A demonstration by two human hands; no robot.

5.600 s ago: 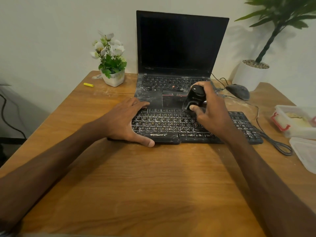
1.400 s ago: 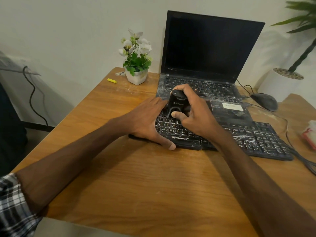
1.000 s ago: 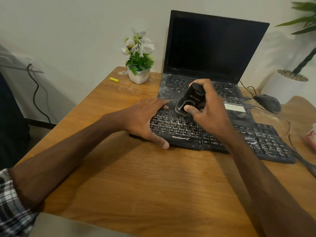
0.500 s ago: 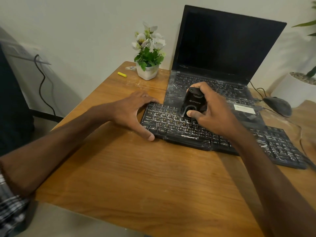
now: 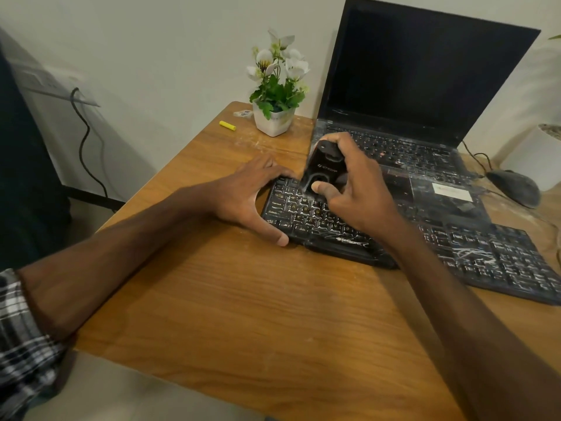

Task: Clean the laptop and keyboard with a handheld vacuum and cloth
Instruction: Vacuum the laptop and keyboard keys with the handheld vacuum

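- right hand [image 5: 355, 192] is wrapped round the handheld vacuum [image 5: 323, 168], thumb on its front, fingers over the top. nozzle end is down at the top-left keys of the keyboard [image 5: 455, 247]. can't rly tell if it's touching or just above, bit blurry there
- left hand [image 5: 249, 196] is flat w/ fingers spread, pressing on the keyboard's left end, thumb along its front edge. gripping nothing, just pinning it
- keyboard lies across the middle of the desk [image 5: 243, 299] and runs toward the right edge. laptop [image 5: 425, 74] is open just behind it at the back edge, its deck looks dusty too
- step imo = vacuuming the keyboard's left end. right half has white streaks all over, so plenty left, + laptop, + the cloth wipe. no cloth in view btw
- tips: go row by row, slow, nozzle low and a bit tilted so it pulls from btwn the keys, overlap passes
- left hand should pin the board so it doesn't skid, shift it along as you work rightward
- mind the cable [image 5: 472, 153] + mouse [image 5: 516, 186] near the back right corner, easy to snag
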